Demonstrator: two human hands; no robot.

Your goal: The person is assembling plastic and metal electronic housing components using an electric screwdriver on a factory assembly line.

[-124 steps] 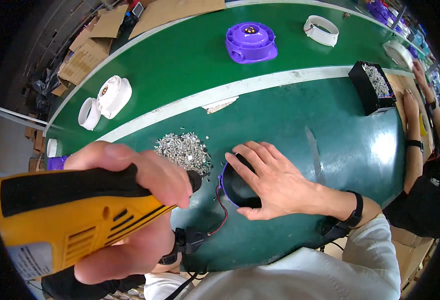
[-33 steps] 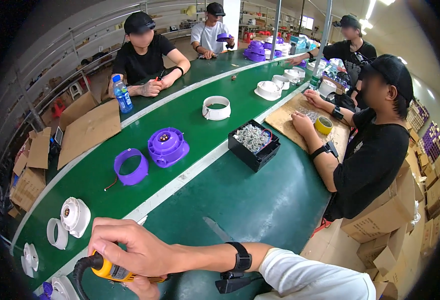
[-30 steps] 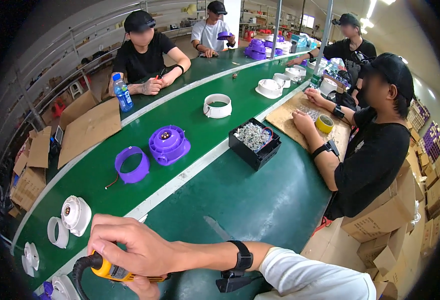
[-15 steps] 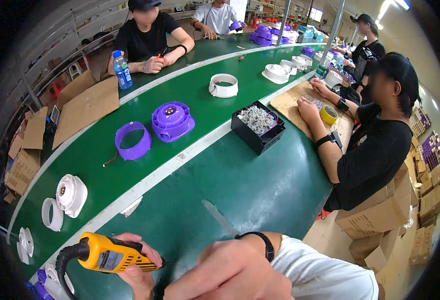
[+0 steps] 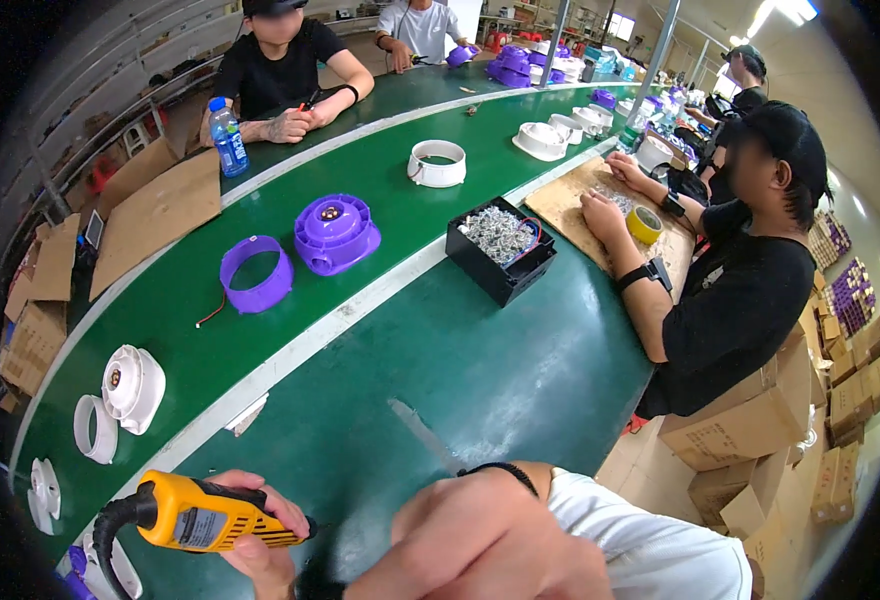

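Note:
My left hand (image 5: 258,535) is wrapped round a yellow and black corded power tool (image 5: 205,515), held above the near left of the green table. A thick black cord leaves the tool's left end and hangs down. Its dark tip points right, toward my right hand (image 5: 485,545). That hand is close in front of the camera, with its fingers curled closed. Whatever is in it, if anything, is hidden. Left of the tool, partly cut off at the lower edge, lie white and purple plastic parts (image 5: 115,568).
A green conveyor (image 5: 360,225) carries purple and white round housings (image 5: 336,235) and rings (image 5: 256,275). A black box of small metal parts (image 5: 501,245) stands ahead. At right a co-worker (image 5: 730,290) sits by a cardboard sheet (image 5: 560,200) with yellow tape (image 5: 644,225). Others sit across.
The whole view has shifted slightly, so the conveyor and its parts appear a little farther left. Both hands keep much the same pose, the left one still gripping the tool.

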